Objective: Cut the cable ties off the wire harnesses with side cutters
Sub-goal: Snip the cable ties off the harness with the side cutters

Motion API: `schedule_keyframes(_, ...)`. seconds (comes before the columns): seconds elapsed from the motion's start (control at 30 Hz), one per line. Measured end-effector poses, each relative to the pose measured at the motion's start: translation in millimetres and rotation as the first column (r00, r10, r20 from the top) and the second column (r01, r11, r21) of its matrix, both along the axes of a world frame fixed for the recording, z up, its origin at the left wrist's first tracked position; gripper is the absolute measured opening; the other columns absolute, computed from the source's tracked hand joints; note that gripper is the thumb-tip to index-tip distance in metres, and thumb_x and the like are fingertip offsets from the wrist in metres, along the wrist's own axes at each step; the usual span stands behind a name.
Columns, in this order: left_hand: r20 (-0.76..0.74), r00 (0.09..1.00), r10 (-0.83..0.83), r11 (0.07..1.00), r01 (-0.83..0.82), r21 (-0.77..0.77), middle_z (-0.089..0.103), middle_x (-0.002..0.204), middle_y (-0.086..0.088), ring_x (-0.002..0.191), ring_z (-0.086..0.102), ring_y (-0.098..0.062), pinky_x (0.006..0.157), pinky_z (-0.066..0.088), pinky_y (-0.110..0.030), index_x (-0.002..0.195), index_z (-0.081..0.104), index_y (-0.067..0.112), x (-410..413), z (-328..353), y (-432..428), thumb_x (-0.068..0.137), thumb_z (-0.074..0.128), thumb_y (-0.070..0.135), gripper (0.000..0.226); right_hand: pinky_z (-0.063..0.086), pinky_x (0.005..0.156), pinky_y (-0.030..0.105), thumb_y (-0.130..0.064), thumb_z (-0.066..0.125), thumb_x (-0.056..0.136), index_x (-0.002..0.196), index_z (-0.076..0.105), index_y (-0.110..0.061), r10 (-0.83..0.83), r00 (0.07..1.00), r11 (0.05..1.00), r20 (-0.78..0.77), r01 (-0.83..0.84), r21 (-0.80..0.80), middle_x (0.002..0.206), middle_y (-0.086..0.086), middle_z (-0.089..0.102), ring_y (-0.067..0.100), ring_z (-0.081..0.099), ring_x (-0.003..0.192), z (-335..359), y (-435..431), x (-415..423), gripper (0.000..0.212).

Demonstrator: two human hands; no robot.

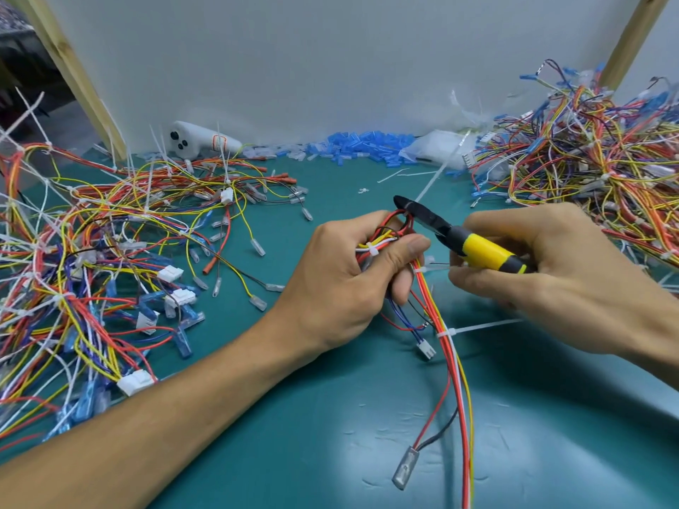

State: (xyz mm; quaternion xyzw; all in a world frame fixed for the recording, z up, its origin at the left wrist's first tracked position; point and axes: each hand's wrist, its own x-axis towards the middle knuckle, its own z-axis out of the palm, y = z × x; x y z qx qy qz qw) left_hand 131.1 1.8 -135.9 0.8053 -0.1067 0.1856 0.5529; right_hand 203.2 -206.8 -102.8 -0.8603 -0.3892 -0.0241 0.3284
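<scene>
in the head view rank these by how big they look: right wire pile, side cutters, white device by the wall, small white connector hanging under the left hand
1. right wire pile
2. side cutters, but they are nearer the camera, so this rank is unsure
3. white device
4. small white connector

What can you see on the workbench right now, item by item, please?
side cutters: one, black and yellow, in the right hand, tips at the held harness
held harness: one, red, orange, yellow and white wires, in the left hand
cable ties: at least two, white, round the held harness
harness piles: two, multicoloured, far left and far right
terminal sleeves: many, blue, along the back wall
handheld device: one, white, back left
mat: one, teal, underneath
left hand: one, grips the held harness
right hand: one, grips the side cutters
</scene>
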Motion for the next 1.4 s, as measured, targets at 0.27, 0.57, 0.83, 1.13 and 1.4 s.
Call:
schedule_keyframes(0.27, -0.008, 1.000, -0.023, 0.998, 0.022, -0.062, 0.062, 0.052, 0.000, 0.046, 0.042, -0.027, 0.050, 0.035, -0.029, 0.074, 0.062, 0.016, -2.2, 1.9, -0.7, 0.101, 0.062, 0.023, 0.028, 0.048, 0.057, 0.048, -0.041, 0.071, 0.080, 0.089, 0.071, -0.013, 0.063, 0.989, 0.996, -0.131, -0.054, 0.064, 0.065, 0.013, 0.058, 0.036, 0.053, 0.061, -1.9, 1.8, -0.4, 0.029)
schedule_keyframes(0.57, -0.008, 0.999, -0.044, 0.996, 0.044, -0.073, 0.061, 0.052, -0.001, 0.047, 0.048, -0.027, 0.053, 0.039, -0.030, 0.076, 0.062, 0.010, -2.8, 3.4, -0.5, 0.102, 0.061, 0.019, 0.027, 0.047, 0.047, 0.031, -0.040, 0.075, 0.081, 0.083, 0.075, -0.009, 0.130, 0.942, 0.986, -0.311, -0.089, 0.143, 0.060, 0.008, 0.064, 0.018, 0.057, 0.050, -2.1, 0.0, 1.3, 0.032)
schedule_keyframes(0.83, -0.008, 0.999, -0.039, 0.997, 0.038, -0.068, 0.061, 0.052, 0.000, 0.047, 0.049, -0.017, 0.053, 0.039, -0.025, 0.074, 0.061, 0.021, -3.2, 5.0, -0.7, 0.103, 0.061, 0.018, 0.029, 0.051, 0.056, 0.029, -0.044, 0.068, 0.087, 0.098, 0.073, -0.012, 0.158, 0.958, 0.984, -0.237, -0.133, 0.120, 0.072, 0.006, 0.062, 0.017, 0.056, 0.064, -3.4, 2.9, 0.5, 0.035)
schedule_keyframes(1.13, 0.027, 0.999, -0.037, 0.996, 0.039, -0.074, 0.060, 0.051, -0.001, 0.047, 0.050, -0.015, 0.054, 0.040, -0.021, 0.075, 0.060, 0.019, -4.5, 3.8, -2.9, 0.103, 0.060, 0.018, 0.028, 0.045, 0.057, 0.022, -0.041, 0.065, 0.092, 0.093, 0.069, -0.008, 0.255, 0.910, 0.966, -0.328, -0.222, 0.135, 0.073, 0.004, 0.063, 0.013, 0.058, 0.064, 1.5, 0.7, 1.3, 0.033)
schedule_keyframes(1.4, 0.047, 0.999, 0.007, 0.998, -0.004, -0.062, 0.059, 0.051, -0.001, 0.046, 0.045, -0.023, 0.051, 0.038, -0.028, 0.076, 0.061, 0.017, -5.1, 4.4, -3.8, 0.101, 0.061, 0.019, 0.025, 0.032, 0.058, 0.043, -0.044, 0.074, 0.085, 0.090, 0.063, -0.010, 0.180, 0.960, 0.976, -0.213, -0.147, 0.159, 0.070, 0.014, 0.049, 0.033, 0.041, 0.065, -6.0, 4.9, -0.8, 0.036)
